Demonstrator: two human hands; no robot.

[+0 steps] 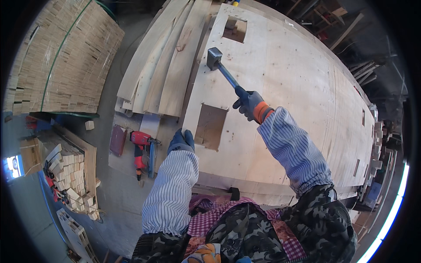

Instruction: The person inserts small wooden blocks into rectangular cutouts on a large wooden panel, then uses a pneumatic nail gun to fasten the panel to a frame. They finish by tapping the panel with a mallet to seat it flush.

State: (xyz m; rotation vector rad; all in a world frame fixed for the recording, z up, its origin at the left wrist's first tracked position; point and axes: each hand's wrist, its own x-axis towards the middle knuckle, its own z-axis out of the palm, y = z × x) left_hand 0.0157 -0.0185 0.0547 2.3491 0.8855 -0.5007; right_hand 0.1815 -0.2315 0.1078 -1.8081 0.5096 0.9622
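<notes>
My right hand [248,103], in a blue glove with an orange cuff, grips the blue handle of a sledge hammer [215,60]. Its grey steel head is at the left edge of a large plywood sheet [289,79], between two rectangular cut-outs [210,126]. My left hand [181,141], also in a blue glove, rests on the sheet's near left corner beside the lower cut-out. Both sleeves are striped blue and white.
Long pale planks [162,65] lie in a fan left of the sheet. A red nail gun [142,147] lies on the floor by a dark pad. A strapped bundle of wood blocks [61,57] stands at upper left, loose blocks [72,175] at lower left.
</notes>
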